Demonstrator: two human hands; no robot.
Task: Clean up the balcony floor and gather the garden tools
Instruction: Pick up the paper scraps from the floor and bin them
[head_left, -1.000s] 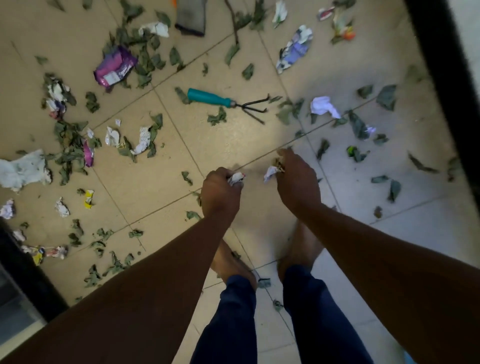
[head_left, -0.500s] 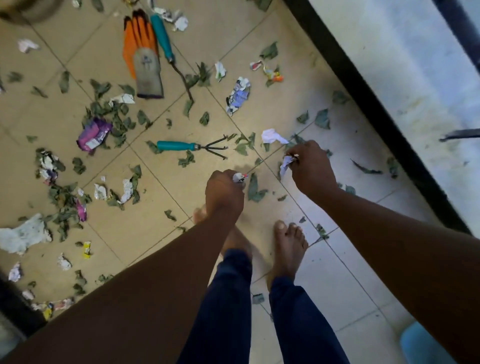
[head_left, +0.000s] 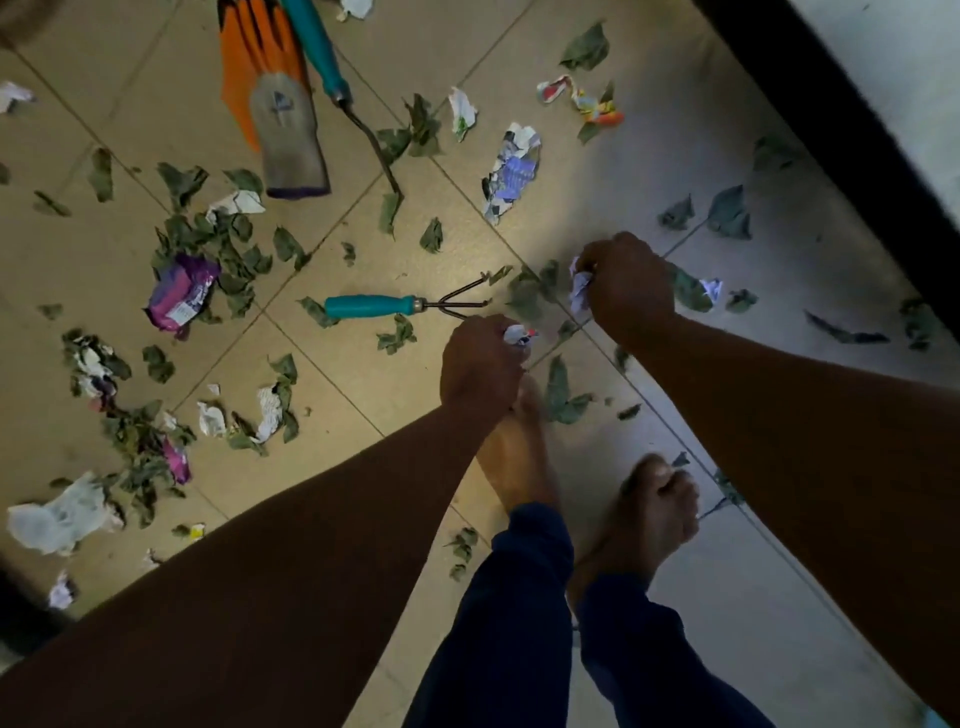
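Litter-picking in progress: the left hand (head_left: 480, 366) grips a crumpled white paper scrap (head_left: 518, 333), and the right hand (head_left: 626, 286) clutches another crumpled white wad (head_left: 579, 288). Just left of both lies the teal-handled three-prong hand rake (head_left: 400, 306), untouched. Next, probably, more scraps and scattered green leaves (head_left: 563, 400) nearby, with fists already full.

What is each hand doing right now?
Left hand: closed on a crumpled paper scrap.
Right hand: closed on a white paper scrap.
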